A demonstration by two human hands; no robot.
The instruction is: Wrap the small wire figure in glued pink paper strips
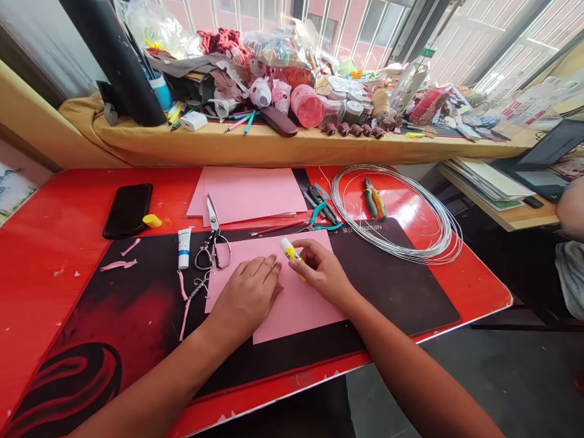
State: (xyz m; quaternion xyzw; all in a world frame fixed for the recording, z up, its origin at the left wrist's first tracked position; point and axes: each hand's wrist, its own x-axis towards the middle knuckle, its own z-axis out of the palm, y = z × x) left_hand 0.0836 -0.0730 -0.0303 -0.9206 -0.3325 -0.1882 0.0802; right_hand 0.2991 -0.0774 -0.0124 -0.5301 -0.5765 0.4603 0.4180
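Observation:
In my right hand (319, 267) is a yellow glue stick (292, 252), gripped between thumb and fingers, its white end uncapped and tilted up to the left. My left hand (250, 286) lies palm down on a pink sheet of paper (292, 316), fingers stretched out together; whatever is under the palm is hidden. Left of the sheet are scissors (213, 234), a small white-and-blue tube (184, 248) and a bent wire piece (198, 289) with pink paper strips. A yellow cap (152, 221) rests by a black phone (128, 211).
Behind the sheet lie more pink paper (250, 194), teal-handled pliers (314, 222) and a utility knife (323, 204). A wire coil (438, 225) and green-yellow pliers (375, 201) are at the right. The windowsill (205, 146) is cluttered. Another person's arm (570, 210) shows at the right edge.

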